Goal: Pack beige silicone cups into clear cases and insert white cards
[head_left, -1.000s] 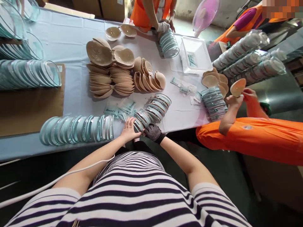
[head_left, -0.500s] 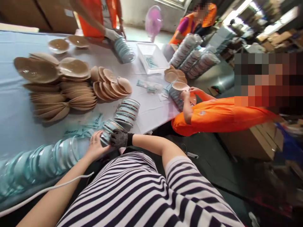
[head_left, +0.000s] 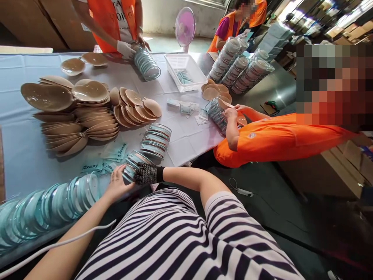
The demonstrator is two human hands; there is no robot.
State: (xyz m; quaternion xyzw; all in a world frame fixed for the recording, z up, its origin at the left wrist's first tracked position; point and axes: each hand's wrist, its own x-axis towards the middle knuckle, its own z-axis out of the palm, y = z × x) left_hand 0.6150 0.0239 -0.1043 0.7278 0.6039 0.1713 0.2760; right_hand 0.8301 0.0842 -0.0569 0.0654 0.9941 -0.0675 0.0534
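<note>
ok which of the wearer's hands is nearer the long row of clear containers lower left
Left. The left hand is just past the right end of the row of clear containers; the gloved right hand is farther, with the left hand between it and the row.

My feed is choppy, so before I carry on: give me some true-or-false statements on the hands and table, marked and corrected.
1. The left hand is bare. True.
2. The right hand is bare too. False: it wears a dark glove.
3. Both hands are at one stack of clear rounded pieces. True.
4. The white basket lies tipped on its side. False: it stands upright, with small packets in it.
5. The pink fan is beyond the basket. True.
</note>
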